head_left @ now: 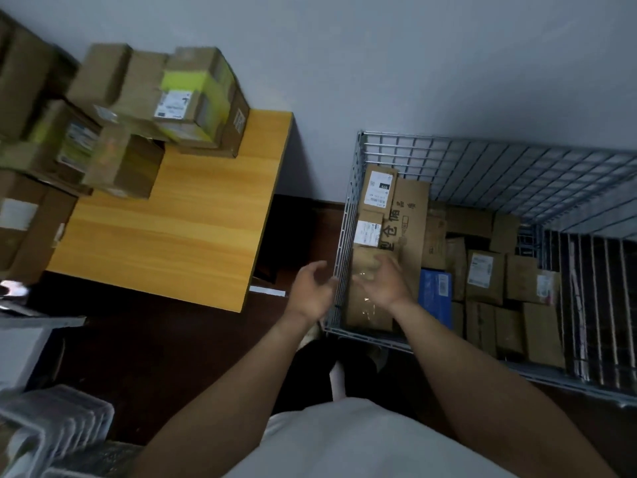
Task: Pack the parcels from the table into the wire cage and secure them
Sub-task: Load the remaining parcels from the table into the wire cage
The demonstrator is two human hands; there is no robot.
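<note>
Packing half done
Empty, fingers apart, the left hand [312, 291] and right hand [382, 281] hover at the wire cage [348, 219]; parcels [165, 108] wait on the desk [179, 236], far left

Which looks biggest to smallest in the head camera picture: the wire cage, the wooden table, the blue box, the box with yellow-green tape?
1. wire cage, cut off at the picture's edge
2. wooden table, partly covered, so it may nearly match the cage
3. box with yellow-green tape
4. blue box, partly hidden and deeper down, so unsure
</note>
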